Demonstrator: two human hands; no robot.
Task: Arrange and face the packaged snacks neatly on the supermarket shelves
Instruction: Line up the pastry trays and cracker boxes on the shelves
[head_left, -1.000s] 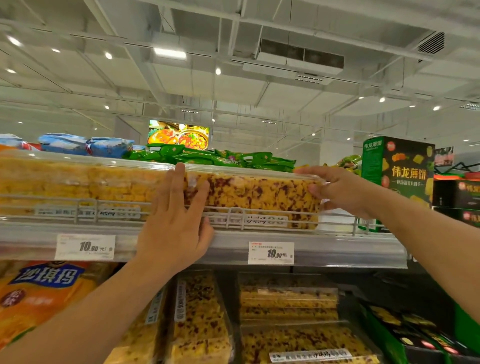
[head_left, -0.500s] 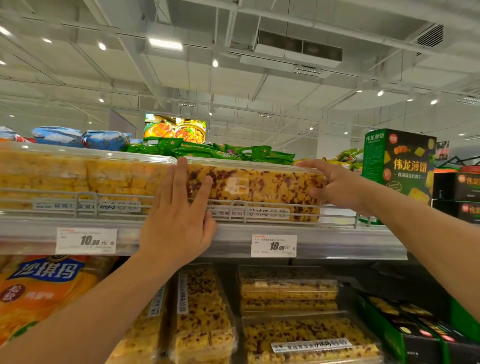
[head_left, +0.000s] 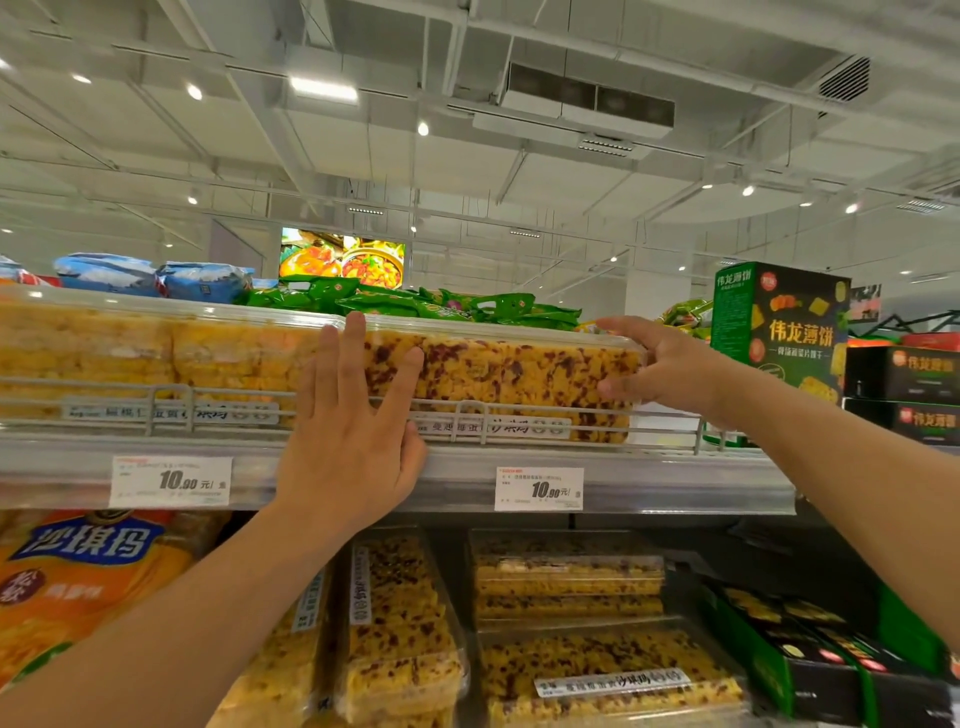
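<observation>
1. Cranberry snack box (head_left: 498, 384), a clear plastic pack of yellow puffed squares flecked with dark red, is seen lying lengthwise on the top shelf (head_left: 675, 480), behind the wire front rail (head_left: 519, 410).
2. The left hand (head_left: 353, 436) is laid flat against the front face of the box at its left end; the fingers are straight and spread, and the palm covers the shelf edge.
3. The right hand (head_left: 660, 364) is set on the right end of the box; the fingers are curved over the top corner and the thumb is pressed to the front face, so the box end is clasped.
4. A plain yellow snack box (head_left: 156, 353) is placed just beside the cranberry box on the left, touching or nearly so; the seam is hidden by the left hand.
5. Two price tags (head_left: 538, 488) reading 10.90 are fixed to the shelf strip.
6. On the lower shelf, more clear snack boxes (head_left: 566, 577) are stacked, with an orange bag (head_left: 78, 571) at the left and dark green-edged cartons (head_left: 810, 654) at the right.
7. Behind the top row, green packets (head_left: 441, 304) and blue bags (head_left: 150, 275) are piled.
8. A green display carton (head_left: 779, 322) is stood upright to the right of the shelf end.
9. Farther back, a lit food screen (head_left: 340, 257) is hung under the white ceiling.
</observation>
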